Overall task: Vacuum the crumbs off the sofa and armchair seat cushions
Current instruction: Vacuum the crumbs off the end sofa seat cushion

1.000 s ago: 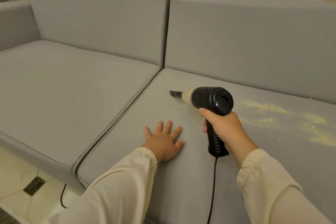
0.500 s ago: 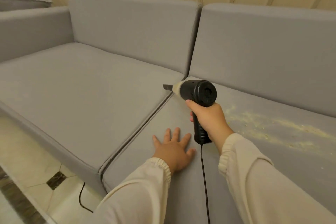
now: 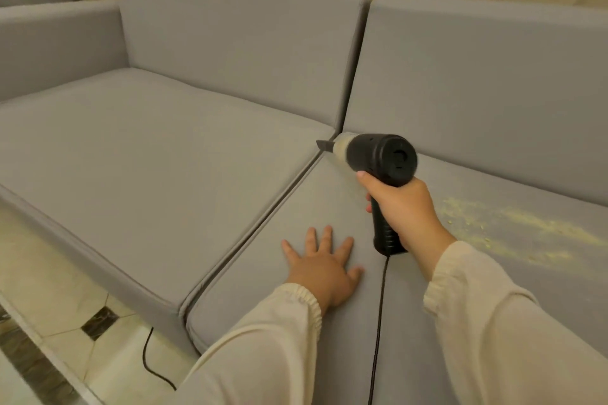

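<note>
the handheld vacuum [image 3: 378,158] is a stubby black pistol-shaped thing with a round back end facing the camera, a cream-coloured collar up front and a short dark nozzle [image 3: 324,145] sticking out of that. its barrel runs roughly level, long axis going from about 3 o'clock to 9 o'clock, nozzle end aimed toward 9-10 o'clock, right at the spot where the gap between the two seat cushions meets the backrests (can't tell if the tip is actually touching fabric). the grip hangs down toward 6 o'clock and the right hand [image 3: 403,207] is wrapped round it, index finger up under the body. a black cord [image 3: 378,322] drops from the bottom of the grip across the right seat cushion [image 3: 296,332] toward the near edge. the left hand [image 3: 324,268] is lying flat on that same cushion, fingers spread and straight, holding nothing, just at 7 o'clock of the grip. the crumbs [image 3: 513,230] are a pale yellow smear on the right seat cushion, off at 3-4 o'clock from the right hand, well apart from the nozzle. the left seat cushion [image 3: 148,158] looks plain grey.
</note>
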